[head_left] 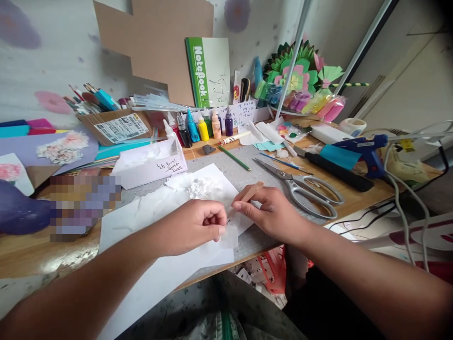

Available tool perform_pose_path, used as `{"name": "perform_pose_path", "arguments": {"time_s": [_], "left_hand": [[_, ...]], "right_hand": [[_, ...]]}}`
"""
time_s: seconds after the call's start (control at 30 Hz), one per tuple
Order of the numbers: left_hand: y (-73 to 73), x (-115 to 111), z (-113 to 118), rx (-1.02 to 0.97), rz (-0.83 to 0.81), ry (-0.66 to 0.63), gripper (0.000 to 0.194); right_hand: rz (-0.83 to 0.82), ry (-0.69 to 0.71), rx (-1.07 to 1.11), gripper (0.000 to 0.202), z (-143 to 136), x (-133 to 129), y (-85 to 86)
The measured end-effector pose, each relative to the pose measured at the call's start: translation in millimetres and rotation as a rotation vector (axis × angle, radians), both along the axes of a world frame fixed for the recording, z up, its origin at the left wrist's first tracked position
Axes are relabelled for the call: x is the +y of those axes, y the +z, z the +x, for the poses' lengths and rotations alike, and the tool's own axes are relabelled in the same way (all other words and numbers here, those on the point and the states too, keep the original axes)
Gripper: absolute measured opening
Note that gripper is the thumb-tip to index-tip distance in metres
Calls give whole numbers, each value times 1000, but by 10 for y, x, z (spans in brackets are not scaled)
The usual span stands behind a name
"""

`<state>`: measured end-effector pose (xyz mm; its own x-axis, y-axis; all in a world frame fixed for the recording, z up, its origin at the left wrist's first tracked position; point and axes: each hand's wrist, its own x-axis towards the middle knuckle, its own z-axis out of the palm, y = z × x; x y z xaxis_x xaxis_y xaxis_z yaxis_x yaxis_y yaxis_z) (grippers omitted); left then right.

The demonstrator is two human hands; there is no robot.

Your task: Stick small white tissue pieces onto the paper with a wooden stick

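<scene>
Pinching a flat stick (253, 191) in the right hand (271, 210) near the worktop's (31, 250) front edge, left of metal scissors (296, 185); curling the left hand (198, 224) just beside, over white paper (148, 288), without showing whether touching thumb to fingers; displaying colored bottles (203, 129) toward the back edge.

Upright at twelve o'clock, a notebook (208, 71); in front, coloured bottles (203, 128); toward ten, a cardboard box (122, 128); toward three, a glue gun (377, 155).
</scene>
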<state>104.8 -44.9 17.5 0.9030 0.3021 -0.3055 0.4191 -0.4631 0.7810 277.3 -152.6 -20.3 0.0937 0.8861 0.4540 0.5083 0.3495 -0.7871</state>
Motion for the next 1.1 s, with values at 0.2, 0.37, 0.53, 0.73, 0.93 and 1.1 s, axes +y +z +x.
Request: {"name": "perform_pose_path", "arguments": {"time_s": [0.2, 0.37, 0.53, 0.73, 0.93, 1.1], "left_hand": [[-201, -42, 84, 44, 178, 174, 13], [-215, 56, 11, -70, -99, 270, 15], [-194, 145, -49, -335, -388, 393, 20], [-212, -25, -44, -230, -385, 285, 23], [-260, -32, -28, -188, -289, 276, 21], [-269, 17, -36, -232, -285, 246, 18]], "right_hand": [[-13, 4, 21, 16, 16, -31, 22], [-85, -27, 119, 18, 44, -91, 70], [-117, -24, 129, 17, 29, -103, 46], [-123, -3, 131, 16, 13, -89, 2], [-161, -17, 136, 17, 32, -115, -5], [-111, 4, 119, 17, 51, -130, -29]]}}
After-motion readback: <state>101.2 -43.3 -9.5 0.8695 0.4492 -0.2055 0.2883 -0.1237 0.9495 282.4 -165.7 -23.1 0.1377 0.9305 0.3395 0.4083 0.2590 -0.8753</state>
